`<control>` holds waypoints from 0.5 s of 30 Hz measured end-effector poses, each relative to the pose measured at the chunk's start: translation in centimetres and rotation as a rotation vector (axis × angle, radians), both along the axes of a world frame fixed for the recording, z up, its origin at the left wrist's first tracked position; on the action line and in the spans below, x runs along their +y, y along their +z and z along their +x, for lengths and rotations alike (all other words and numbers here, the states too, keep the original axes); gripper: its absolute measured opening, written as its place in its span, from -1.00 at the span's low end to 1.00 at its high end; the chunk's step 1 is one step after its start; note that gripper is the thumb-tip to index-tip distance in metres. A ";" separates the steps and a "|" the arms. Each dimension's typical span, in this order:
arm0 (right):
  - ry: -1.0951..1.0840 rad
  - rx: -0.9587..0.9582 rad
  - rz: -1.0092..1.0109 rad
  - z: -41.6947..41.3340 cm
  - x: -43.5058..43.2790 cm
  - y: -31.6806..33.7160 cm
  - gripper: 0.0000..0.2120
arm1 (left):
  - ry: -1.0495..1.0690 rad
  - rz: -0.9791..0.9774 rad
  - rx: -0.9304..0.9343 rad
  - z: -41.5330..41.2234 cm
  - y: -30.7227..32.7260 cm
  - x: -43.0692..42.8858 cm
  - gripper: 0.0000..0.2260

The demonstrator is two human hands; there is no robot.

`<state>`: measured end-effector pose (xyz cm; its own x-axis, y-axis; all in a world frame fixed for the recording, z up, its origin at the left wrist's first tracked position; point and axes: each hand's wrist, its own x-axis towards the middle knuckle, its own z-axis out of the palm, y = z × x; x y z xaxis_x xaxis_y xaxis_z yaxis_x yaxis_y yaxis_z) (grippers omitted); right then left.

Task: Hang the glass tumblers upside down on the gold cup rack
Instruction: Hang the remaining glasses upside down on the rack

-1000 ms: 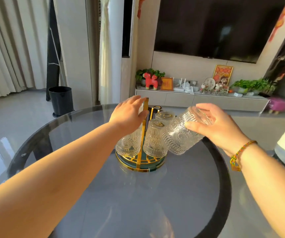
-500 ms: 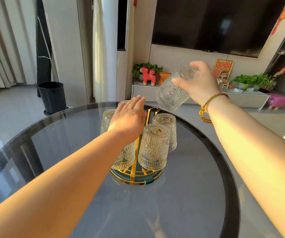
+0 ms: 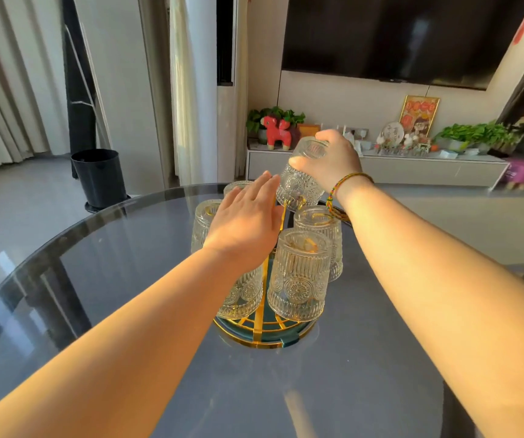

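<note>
Left hand [image 3: 246, 221]: open and flat, fingers spread, holding nothing, over the left tumblers.
Gold cup rack [image 3: 262, 335]: on the glass counter [image 3: 112, 248], four tumblers inverted on it.
Right hand [image 3: 330, 162]: grips an upside-down tumbler [image 3: 300, 181] above the rack's far side.

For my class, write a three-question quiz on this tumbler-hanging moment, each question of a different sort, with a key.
1. True or false: the right hand holds a glass tumbler mouth-down over the gold cup rack.
2. The left hand is: A) flat and open above the rack; B) gripping a tumbler; C) resting on the glass table.
3. Fill in: the right wrist wears a braided ____.

Key: 1 true; 2 A; 3 bracelet.
</note>
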<state>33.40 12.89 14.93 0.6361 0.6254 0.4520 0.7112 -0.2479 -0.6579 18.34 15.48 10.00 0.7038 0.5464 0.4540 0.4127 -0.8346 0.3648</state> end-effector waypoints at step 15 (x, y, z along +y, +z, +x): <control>0.016 0.029 -0.459 0.3 2.3 -3.1 -0.36 | -0.015 0.003 0.027 0.1 0.0 0.6 -0.58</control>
<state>33.73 15.15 11.87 0.6332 0.7664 0.1084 0.7002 -0.5075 -0.5022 18.40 16.05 10.02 0.7239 0.5348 0.4359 0.4102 -0.8416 0.3513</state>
